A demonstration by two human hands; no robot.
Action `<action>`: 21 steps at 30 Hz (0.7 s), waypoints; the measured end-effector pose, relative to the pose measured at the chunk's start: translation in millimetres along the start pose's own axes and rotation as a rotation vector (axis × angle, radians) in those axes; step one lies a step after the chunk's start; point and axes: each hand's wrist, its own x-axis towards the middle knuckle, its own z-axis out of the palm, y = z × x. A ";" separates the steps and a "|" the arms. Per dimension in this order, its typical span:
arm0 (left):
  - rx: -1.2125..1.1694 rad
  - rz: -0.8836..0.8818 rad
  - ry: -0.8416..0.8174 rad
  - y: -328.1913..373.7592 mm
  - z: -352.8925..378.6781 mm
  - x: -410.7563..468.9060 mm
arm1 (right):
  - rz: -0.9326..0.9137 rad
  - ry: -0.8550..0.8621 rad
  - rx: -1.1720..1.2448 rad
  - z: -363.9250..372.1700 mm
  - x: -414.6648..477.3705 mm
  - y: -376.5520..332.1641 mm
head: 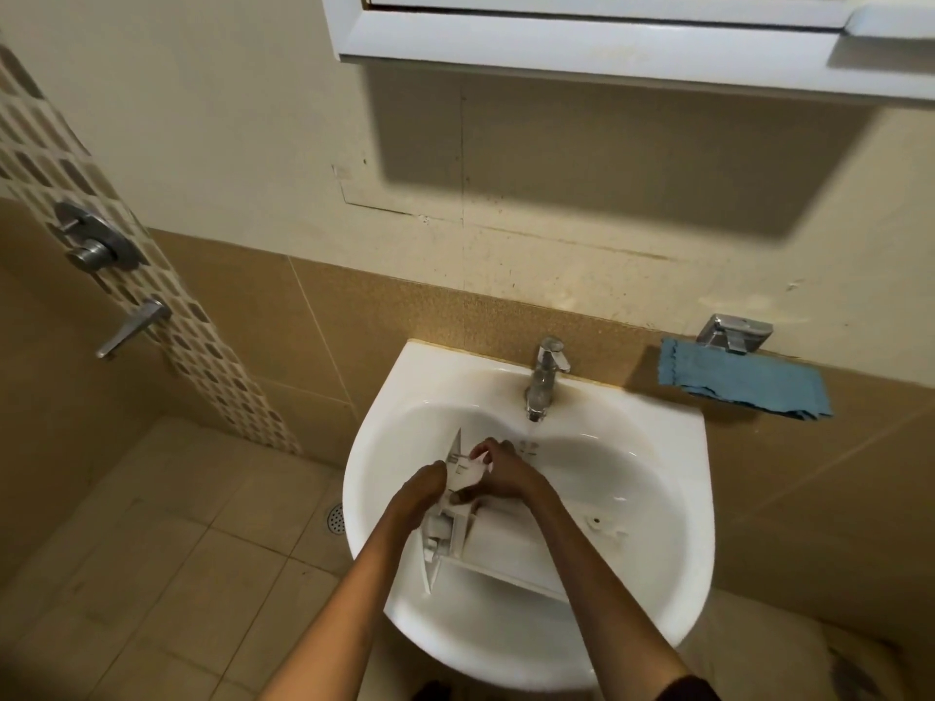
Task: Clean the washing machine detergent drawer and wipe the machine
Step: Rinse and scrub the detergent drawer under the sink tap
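The white plastic detergent drawer (498, 541) lies tilted inside the white sink (657, 447), its front panel toward me. My left hand (422, 490) grips the drawer's left side near its compartments. My right hand (498, 473) presses on the drawer's far end, fingers curled over a white inner part. The chrome tap (544, 379) stands just behind the hands; I cannot tell whether water runs from it.
A blue cloth (744, 384) hangs on a chrome holder at the right of the sink. A white mirror cabinet (607, 48) hangs overhead. Shower valves (93, 240) sit on the tiled wall at left, and a floor drain (335, 518) lies beside the sink.
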 end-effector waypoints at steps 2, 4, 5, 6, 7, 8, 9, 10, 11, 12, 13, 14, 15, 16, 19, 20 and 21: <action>-0.002 0.009 0.005 1.9 4.8 -0.7 | 0.007 -0.010 0.065 0.3 2.5 8.8; 0.043 0.001 -0.003 0.6 8.5 0.4 | -0.029 0.054 0.147 0.4 7.3 13.8; 0.071 0.006 0.007 -1.3 10.6 1.6 | -0.048 0.139 0.221 2.0 8.4 13.3; 0.089 0.018 0.024 -2.7 12.7 2.2 | -0.040 0.230 0.305 4.5 10.2 12.4; 0.100 0.023 0.044 -2.9 14.1 2.5 | -0.013 0.297 0.374 7.0 13.1 11.8; 0.105 0.029 0.056 -3.2 14.6 2.4 | 0.015 0.342 0.420 10.3 16.9 12.7; 0.107 0.030 0.061 -3.0 14.6 2.0 | 0.022 0.372 0.440 14.0 19.9 13.8; 0.114 0.027 0.060 -3.1 15.1 1.9 | 0.005 0.394 0.434 17.0 23.8 15.9; 0.132 0.031 0.066 -3.5 15.5 2.4 | -0.015 0.400 0.417 18.8 24.6 16.6; 0.160 0.043 0.078 -2.8 16.1 2.4 | -0.039 0.378 0.396 19.3 23.0 17.1; 0.189 0.061 0.088 -2.6 16.8 2.4 | -0.057 0.324 0.358 19.2 20.3 17.9; 0.210 0.079 0.096 -2.0 17.4 2.3 | -0.051 0.236 0.313 18.8 17.1 17.6; 0.224 0.090 0.093 -1.5 17.9 2.6 | -0.027 0.157 0.270 18.0 16.9 19.0; 0.224 0.098 0.084 -0.7 18.3 2.5 | -0.009 0.120 0.240 18.2 17.4 20.4; 0.205 0.071 0.088 1.4 19.4 0.8 | -0.047 0.254 0.301 24.1 20.2 19.3; 0.218 0.061 0.112 1.7 20.3 -0.4 | -0.067 0.306 0.311 27.0 20.8 17.9; 0.238 0.053 0.147 1.3 21.0 -1.2 | -0.090 0.332 0.342 31.5 23.2 17.8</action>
